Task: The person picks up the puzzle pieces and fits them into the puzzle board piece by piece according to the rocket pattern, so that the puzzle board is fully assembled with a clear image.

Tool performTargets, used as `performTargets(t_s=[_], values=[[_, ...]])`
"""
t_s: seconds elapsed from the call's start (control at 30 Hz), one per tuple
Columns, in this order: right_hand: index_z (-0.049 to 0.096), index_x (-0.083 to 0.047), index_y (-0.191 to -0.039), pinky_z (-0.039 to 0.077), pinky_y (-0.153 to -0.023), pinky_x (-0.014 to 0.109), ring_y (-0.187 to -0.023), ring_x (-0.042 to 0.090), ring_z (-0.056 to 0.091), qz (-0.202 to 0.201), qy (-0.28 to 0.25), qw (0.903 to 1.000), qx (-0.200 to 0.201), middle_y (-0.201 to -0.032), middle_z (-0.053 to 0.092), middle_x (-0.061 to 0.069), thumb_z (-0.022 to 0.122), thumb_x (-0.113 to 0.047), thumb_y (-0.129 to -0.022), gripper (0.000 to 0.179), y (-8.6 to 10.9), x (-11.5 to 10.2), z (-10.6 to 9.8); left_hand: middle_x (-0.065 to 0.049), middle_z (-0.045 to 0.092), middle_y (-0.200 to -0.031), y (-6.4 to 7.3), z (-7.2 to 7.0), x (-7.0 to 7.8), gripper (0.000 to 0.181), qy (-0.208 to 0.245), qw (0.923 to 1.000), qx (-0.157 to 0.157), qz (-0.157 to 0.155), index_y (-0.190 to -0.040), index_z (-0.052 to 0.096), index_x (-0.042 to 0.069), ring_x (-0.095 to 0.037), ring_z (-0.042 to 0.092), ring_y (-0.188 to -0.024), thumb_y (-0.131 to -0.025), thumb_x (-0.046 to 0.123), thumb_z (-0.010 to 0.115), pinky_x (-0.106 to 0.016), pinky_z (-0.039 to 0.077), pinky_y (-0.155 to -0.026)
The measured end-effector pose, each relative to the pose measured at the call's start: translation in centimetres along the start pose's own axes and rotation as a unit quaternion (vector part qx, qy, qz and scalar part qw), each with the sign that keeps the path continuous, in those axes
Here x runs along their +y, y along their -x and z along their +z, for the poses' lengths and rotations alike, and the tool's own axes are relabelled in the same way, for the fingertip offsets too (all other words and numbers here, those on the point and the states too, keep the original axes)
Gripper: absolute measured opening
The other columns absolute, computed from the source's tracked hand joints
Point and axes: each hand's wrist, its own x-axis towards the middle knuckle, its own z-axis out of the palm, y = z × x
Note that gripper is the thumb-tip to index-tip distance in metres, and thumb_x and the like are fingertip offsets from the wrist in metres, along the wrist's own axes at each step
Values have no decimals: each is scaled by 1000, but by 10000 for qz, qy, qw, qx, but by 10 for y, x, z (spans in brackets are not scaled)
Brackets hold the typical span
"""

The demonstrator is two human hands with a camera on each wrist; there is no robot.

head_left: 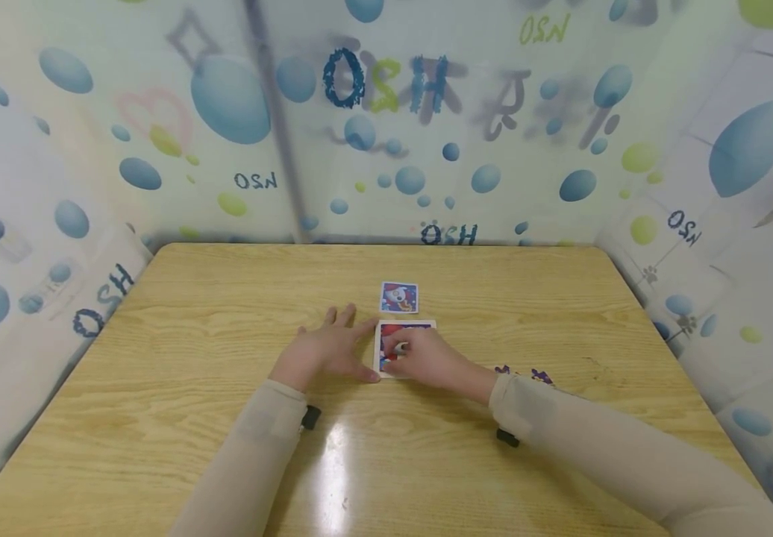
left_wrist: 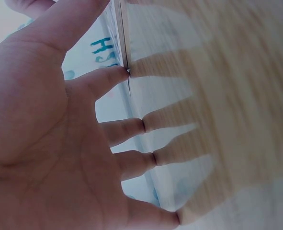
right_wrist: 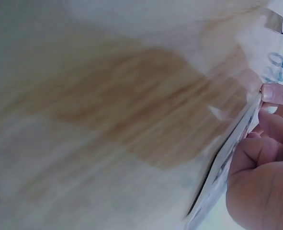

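Observation:
A small puzzle board [head_left: 389,328] with a white border and a red and blue picture lies flat on the table. My left hand [head_left: 329,350] is spread at its left side, thumb and index finger by the edge. In the left wrist view, the left fingertips [left_wrist: 119,73] touch the table and the index meets the board's edge. Above the board is my right hand [head_left: 430,358], with curled fingers and the thumb close to the index finger over its left part. The right wrist view shows the curled right fingers [right_wrist: 261,151] over the board; whether they pinch a piece is hidden.
A small square picture card [head_left: 398,297] lies just beyond the board. Several loose purple puzzle pieces [head_left: 541,377] lie to the right, partly behind the right sleeve. The wooden table [head_left: 192,298] is bordered by patterned sheets at the back and sides.

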Motion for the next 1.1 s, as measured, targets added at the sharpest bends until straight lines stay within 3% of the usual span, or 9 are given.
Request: performTargets(t_s=[0.17,0.43,0.63,0.77,0.87,1.1], values=[[81,-14,-113,37,-57,23,-61,12,47,167,-89,9997,158,-79,64,-2,82,-19,-100,14,7,-1,-15,-15,1,-187,0,0,1,106,-45,10000,24,8,-176,26,36,-49,-3,-171,-91,64,82,-94,7,-120],[84,-15,-110,34,-56,26,-59,13,40,240,227,9989,321,-65,47,-4,78,-25,-104,14,26,8,-62,-15,0,-187,0,0,0,108,-57,9999,90,21,-176,25,35,-50,-4,-171,-90,64,83,-93,5,-121],[80,-6,-120,40,-60,30,-60,14,41,39,-72,9994,-334,-69,52,-2,78,-21,-103,23,48,25,-99,-14,-1,-187,0,1,-1,108,5,10000,83,-7,-176,25,36,-49,-5,-171,-90,62,84,-92,3,-121],[77,-4,-120,44,-63,30,-64,14,45,-204,-41,9972,-720,-74,54,-1,77,-21,-104,23,67,36,-120,-14,-1,-187,1,1,0,107,35,10000,58,-21,-176,25,36,-49,-5,-171,-91,62,84,-92,3,-122],[75,-4,-118,46,-65,29,-64,12,45,-348,45,9976,-598,-74,53,-1,78,-22,-103,23,81,45,-132,-14,0,-187,2,1,0,106,47,10000,56,-22,-176,25,36,-49,-5,-171,-91,61,84,-92,4,-122],[73,-3,-118,44,-65,28,-69,10,45,-320,-87,9993,174,-84,52,1,80,-21,-102,25,108,73,-139,-14,0,-187,3,1,2,106,68,10000,69,11,-176,26,36,-49,-5,-171,-91,60,84,-92,4,-122]])
